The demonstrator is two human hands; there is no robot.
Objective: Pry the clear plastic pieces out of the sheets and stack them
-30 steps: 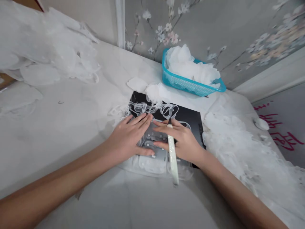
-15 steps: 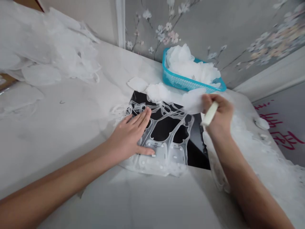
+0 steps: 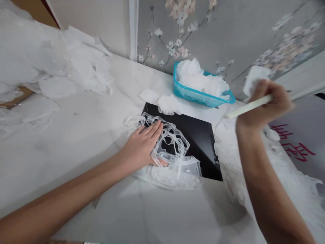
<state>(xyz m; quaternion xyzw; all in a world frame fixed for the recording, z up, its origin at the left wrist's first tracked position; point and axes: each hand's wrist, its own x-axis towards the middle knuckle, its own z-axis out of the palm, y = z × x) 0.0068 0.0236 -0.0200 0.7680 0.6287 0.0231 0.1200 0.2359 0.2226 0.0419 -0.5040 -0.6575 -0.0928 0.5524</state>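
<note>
My left hand (image 3: 142, 145) lies flat, fingers stretched, on a translucent plastic sheet with cut-out openings (image 3: 175, 145), which rests over a black board (image 3: 200, 135). The sheet's strips are bunched up beside my fingers. Up at the right, my right hand (image 3: 266, 101) is closed round a pale stick-like tool (image 3: 250, 106) that points down to the left. A white translucent piece (image 3: 256, 78) is at that hand's fingertips, blurred by motion. White cut pieces (image 3: 169, 104) lie at the board's back edge.
A blue basket (image 3: 200, 96) full of white pieces stands at the back by the flowered wall. Translucent sheets are heaped at the left (image 3: 58, 61), and another pile (image 3: 276, 176) lies right of the board. Red writing marks a grey surface (image 3: 302, 132) at the far right.
My right hand has moved up and right, away from the board, with the tool and a white piece. The sheet's strips have folded toward my left hand, baring more of the black board.
</note>
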